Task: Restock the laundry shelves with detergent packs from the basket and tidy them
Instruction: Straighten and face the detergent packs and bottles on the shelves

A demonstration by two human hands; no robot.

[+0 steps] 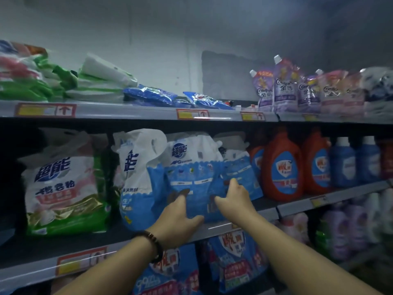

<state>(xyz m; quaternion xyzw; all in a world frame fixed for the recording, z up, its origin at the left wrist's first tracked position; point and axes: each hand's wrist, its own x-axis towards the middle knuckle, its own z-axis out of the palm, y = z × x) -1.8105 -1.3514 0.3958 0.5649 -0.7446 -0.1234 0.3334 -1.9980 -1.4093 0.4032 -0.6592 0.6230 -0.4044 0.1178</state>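
Note:
A blue and white detergent pack [191, 167] stands upright on the middle shelf [119, 237], between two similar packs, one to its left [138, 167] and one to its right [240, 167]. My left hand [180, 218], with a bead bracelet on the wrist, presses on the pack's lower left face. My right hand [234, 196] grips its lower right edge, fingers spread over the neighbouring pack. The basket is out of view.
A green and white detergent bag [63, 184] stands at the left of the middle shelf. Orange jugs [282, 165] and blue bottles [342, 162] stand to the right. The top shelf holds flat blue packs [153, 95] and purple spouted pouches [285, 86]. More blue packs [231, 262] sit below.

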